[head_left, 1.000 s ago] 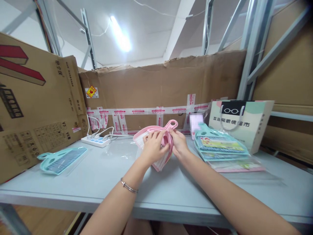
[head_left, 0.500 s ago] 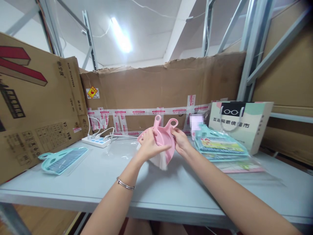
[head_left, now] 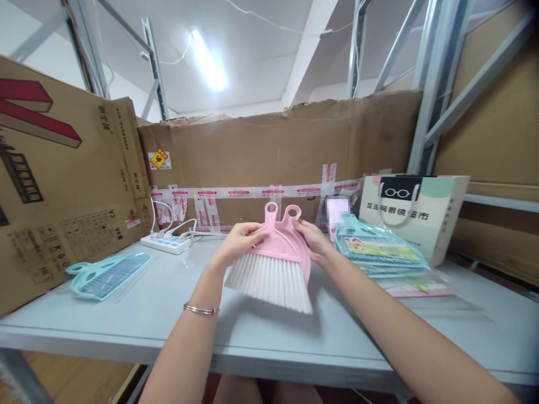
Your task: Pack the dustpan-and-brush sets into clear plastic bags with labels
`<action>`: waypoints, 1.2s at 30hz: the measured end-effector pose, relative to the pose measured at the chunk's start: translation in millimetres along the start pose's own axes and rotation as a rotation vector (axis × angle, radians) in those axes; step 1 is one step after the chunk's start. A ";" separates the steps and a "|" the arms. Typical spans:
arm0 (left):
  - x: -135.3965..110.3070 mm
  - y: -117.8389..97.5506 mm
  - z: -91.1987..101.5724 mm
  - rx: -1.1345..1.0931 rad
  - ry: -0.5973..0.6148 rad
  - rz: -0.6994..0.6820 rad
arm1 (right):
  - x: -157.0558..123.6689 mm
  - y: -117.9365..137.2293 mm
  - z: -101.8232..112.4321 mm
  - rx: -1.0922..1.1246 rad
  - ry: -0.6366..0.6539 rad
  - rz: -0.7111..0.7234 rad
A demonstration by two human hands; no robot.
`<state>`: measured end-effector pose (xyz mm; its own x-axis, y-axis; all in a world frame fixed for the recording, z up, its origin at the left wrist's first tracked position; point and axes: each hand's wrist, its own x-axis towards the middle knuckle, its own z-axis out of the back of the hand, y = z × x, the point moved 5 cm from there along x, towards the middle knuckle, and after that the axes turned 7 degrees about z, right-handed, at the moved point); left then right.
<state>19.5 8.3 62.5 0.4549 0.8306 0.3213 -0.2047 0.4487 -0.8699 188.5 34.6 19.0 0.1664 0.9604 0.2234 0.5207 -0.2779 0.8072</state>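
Over the grey counter (head_left: 168, 320), near its middle, holding a pink dustpan (head_left: 305, 261) with the right grip (head_left: 315, 241) clamped on its upper edge — and, overlapping in front of it, a pink brush (head_left: 275, 247) with the left grip (head_left: 240, 241) clamped just below its handle loop (head_left: 270, 215).

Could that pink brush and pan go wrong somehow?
Maybe! The pink brush could slip, because the left hand holds it only near one side. The pink dustpan behind it might drop if the right hand, at its edge near the handle, loosens. And the plastic-wrapped stack beside the right arm could slide if bumped.
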 end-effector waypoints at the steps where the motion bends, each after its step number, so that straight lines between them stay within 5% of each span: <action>1: 2.5 2.6 -3.8 0.089 -0.029 -0.027 | -2.7 -0.4 -5.8 -0.010 0.069 -0.017; 7: 6.9 3.6 -13.9 0.466 -0.365 -0.291 | -8.2 2.0 -19.1 -0.077 0.201 0.068; 17: -3.4 -8.5 -19.0 0.715 -0.497 -0.514 | -13.1 3.8 -26.6 -0.125 0.308 0.112; 25: -6.4 -8.9 -19.3 0.839 -0.600 -0.469 | -18.3 8.0 -30.2 -0.267 0.331 0.212; 28: -0.4 -2.9 -17.2 0.581 -0.523 -0.403 | -19.5 10.2 -31.7 -0.348 0.335 0.238; 32: 11.6 14.0 -14.2 0.029 -0.333 -0.082 | -24.9 13.7 -37.1 -0.518 0.362 0.285; 36: 10.0 16.5 -14.7 -0.252 -0.228 0.119 | -30.8 15.3 -42.6 -0.631 0.418 0.350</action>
<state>33.4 19.1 45.8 0.2297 0.9372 0.2626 -0.0120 0.2726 -0.9621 155.6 1.5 47.7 -0.1582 0.7826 0.6021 -0.0911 -0.6188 0.7803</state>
